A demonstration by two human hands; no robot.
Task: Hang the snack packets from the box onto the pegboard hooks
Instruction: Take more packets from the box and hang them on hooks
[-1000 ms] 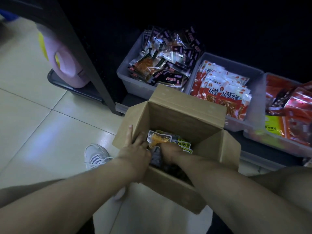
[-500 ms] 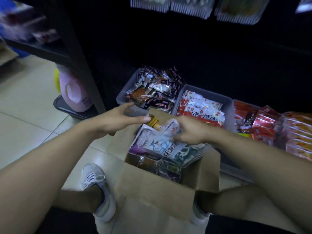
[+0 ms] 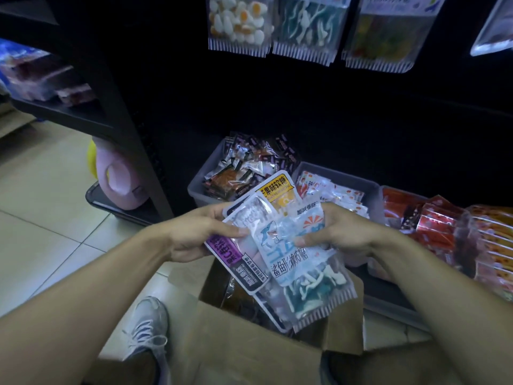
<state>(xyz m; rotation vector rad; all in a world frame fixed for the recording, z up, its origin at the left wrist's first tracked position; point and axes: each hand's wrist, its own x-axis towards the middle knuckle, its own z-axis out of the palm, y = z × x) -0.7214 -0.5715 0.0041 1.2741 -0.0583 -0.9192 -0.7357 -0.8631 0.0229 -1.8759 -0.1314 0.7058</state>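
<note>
Packets [image 3: 280,245] fanned above box [image 3: 249,340], pinched by left hand [image 3: 194,234] and right hand [image 3: 338,234], seemingly for sorting before hanging.

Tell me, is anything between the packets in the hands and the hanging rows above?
Nothing visible. Both hands, left hand and right hand, hold the packets over the box; only dark open space lies below the hanging packets.

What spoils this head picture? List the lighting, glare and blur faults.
Head view: dim overall, the black pegboard wall almost featureless; glare whitens the clear shark-print gummy packet held in both hands' grip, left hand, right hand; the shelf goods at upper left are blurred; wide-angle distortion bends the forearms and the tiled floor lines.
</note>
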